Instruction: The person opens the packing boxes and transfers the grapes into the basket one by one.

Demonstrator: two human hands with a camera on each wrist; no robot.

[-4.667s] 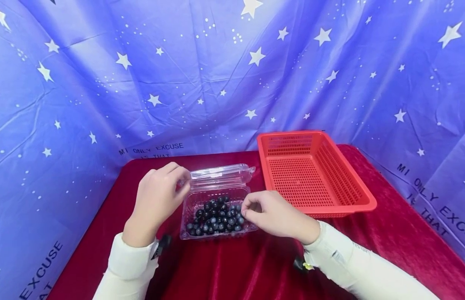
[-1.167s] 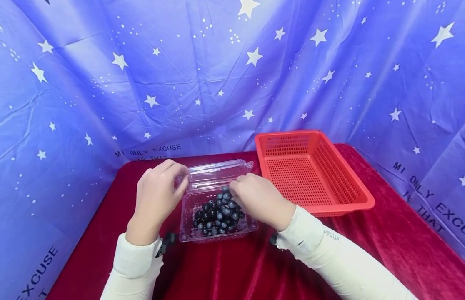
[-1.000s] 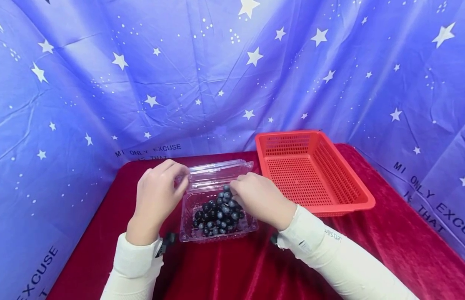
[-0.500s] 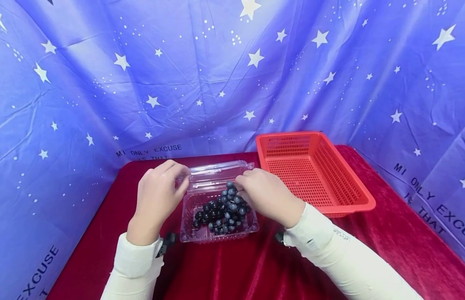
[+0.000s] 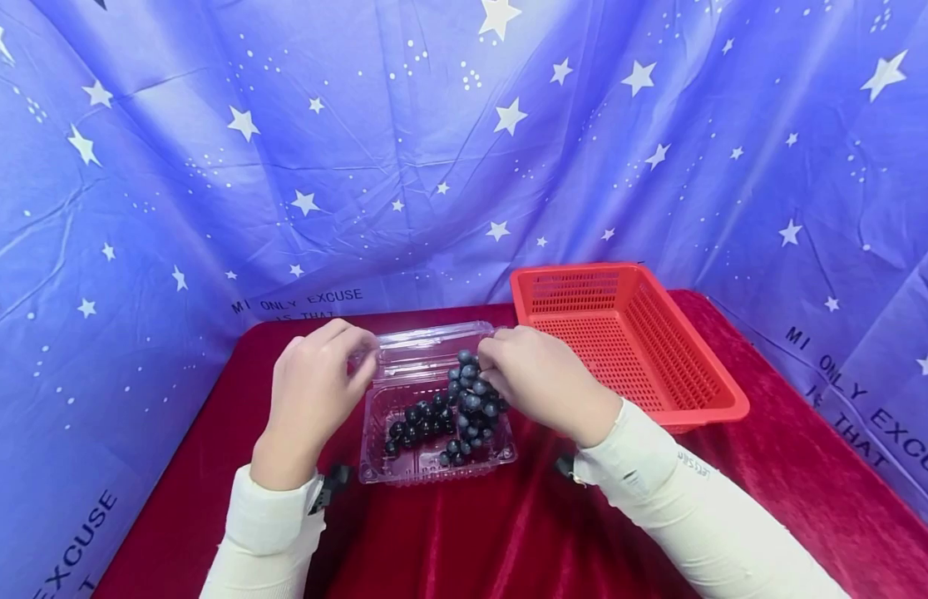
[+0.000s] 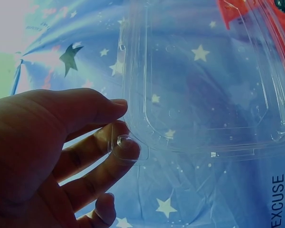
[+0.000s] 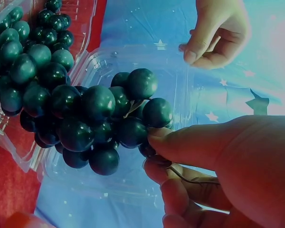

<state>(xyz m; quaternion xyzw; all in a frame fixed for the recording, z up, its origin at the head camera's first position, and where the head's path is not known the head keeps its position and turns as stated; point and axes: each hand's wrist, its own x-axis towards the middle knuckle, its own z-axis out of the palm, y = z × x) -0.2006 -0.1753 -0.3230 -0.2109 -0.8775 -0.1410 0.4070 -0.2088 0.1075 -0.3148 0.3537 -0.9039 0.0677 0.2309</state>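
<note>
A clear plastic clamshell box stands with its lid raised at the back. My left hand pinches the lid's left corner; in the left wrist view the thumb and fingers meet at its tab. My right hand pinches a bunch of dark grapes by its stem, over the box's right side. The right wrist view shows this hanging bunch up close, with a bit of stem between the fingers. More dark grapes lie in the box's left and middle part.
A red plastic basket with slotted walls stands right of the box, with nothing visible inside. Dark red velvet cloth covers the table. A blue curtain with white stars hangs close behind and at both sides.
My right hand has taken hold of the grape bunch and drawn it up and to the right, apart from the other grapes. The left hand stays at the lid's corner.
</note>
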